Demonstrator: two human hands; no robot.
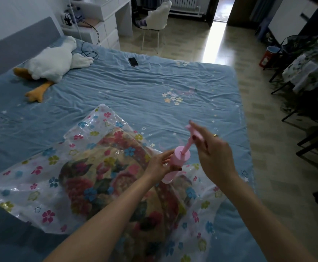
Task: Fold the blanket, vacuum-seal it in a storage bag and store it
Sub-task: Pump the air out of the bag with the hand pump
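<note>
A folded floral blanket [105, 178] lies inside a clear storage bag [31, 188] printed with small flowers, on the blue bed. A pink hand pump [177, 161] stands tilted on the bag near its right side. My left hand [160, 163] grips the pump's cylinder. My right hand [211, 150] holds the pink handle [192, 131] at the top of the pump's rod, which is pulled partly out. The right hand is blurred by motion.
A white plush goose [54, 63] lies at the bed's far left, with a black phone [133, 61] and a cable beyond it. A white chair [156, 17] and desk stand at the back. Dark chairs and a table [309, 72] line the right side.
</note>
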